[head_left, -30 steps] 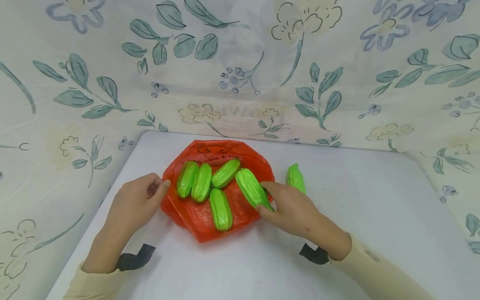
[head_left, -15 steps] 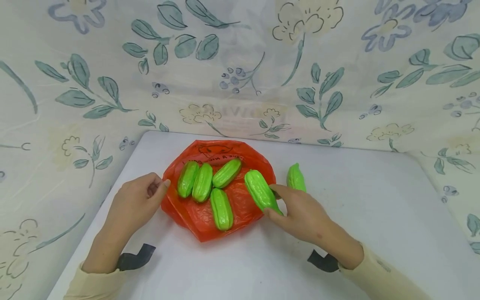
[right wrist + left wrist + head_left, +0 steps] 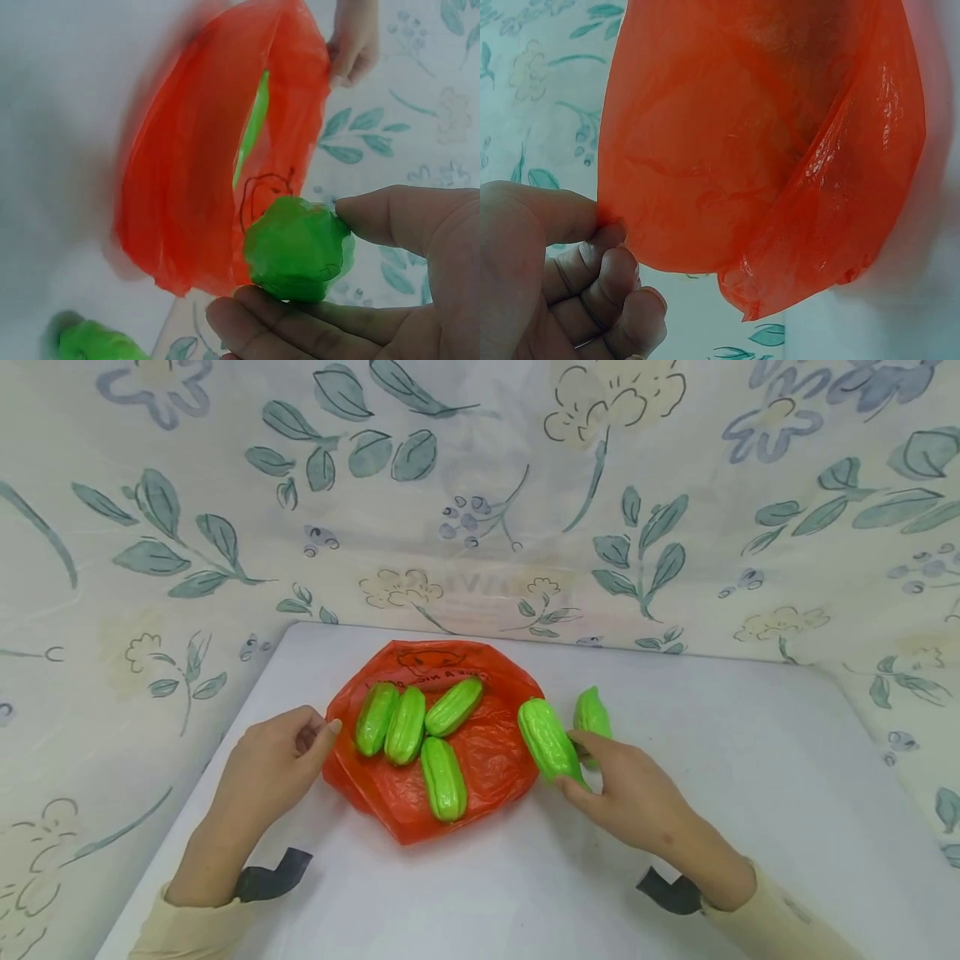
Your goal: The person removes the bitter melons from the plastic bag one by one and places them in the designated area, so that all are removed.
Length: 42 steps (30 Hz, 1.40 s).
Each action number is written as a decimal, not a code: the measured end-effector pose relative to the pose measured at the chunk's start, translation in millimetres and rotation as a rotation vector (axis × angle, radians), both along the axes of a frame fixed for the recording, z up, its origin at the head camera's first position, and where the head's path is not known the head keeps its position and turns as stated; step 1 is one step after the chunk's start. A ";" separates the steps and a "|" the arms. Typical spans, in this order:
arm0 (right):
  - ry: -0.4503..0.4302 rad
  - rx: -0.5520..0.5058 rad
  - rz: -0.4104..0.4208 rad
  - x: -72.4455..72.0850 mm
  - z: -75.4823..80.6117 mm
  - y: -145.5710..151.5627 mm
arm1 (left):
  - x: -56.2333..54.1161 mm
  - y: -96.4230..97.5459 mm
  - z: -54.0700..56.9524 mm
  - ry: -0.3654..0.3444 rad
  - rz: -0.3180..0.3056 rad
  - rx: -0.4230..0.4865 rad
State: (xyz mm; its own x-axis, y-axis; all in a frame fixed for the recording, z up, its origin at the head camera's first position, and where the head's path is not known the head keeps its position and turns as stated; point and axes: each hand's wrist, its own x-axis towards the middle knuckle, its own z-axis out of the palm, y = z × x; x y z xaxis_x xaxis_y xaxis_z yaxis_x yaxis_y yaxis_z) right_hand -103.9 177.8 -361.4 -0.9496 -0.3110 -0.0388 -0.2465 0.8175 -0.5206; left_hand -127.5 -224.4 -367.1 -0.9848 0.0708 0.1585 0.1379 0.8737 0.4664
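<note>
A red plastic bag point(image 3: 491, 760) lies with its mouth spread wide on the white table, several glossy green cucumbers point(image 3: 442, 779) inside. My left hand point(image 3: 273, 760) pinches the bag's left rim between thumb and forefinger; the left wrist view shows this hand point(image 3: 574, 270) at the edge of the bag point(image 3: 705, 165). My right hand point(image 3: 641, 793) grips another cucumber point(image 3: 547, 737) above the bag's right rim, thumb on one side and fingers on the other. In the right wrist view this cucumber point(image 3: 296, 251) appears end-on, in front of the bag point(image 3: 187, 165).
One more cucumber point(image 3: 592, 714) lies on the table point(image 3: 735, 760) just right of the bag, partly behind my right hand. Floral cloth point(image 3: 480, 468) rises behind the table and along its left side. Dark straps point(image 3: 273, 877) show at both wrists.
My right hand has moved to the right with its cucumber, from over the bag's inside to its right rim. My left hand and the bag have stayed in place.
</note>
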 end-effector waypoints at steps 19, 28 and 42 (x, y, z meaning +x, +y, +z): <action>0.067 -0.004 -0.118 1.1 -15.5 35.1 | 0.4 0.7 -3.3 0.008 -0.013 0.004; 0.079 0.003 -0.175 -2.2 -16.1 54.0 | 0.4 0.9 -4.7 -0.003 -0.008 0.004; 0.048 -0.039 -0.212 -16.9 -29.3 72.8 | -0.2 0.2 -6.1 -0.015 0.002 0.002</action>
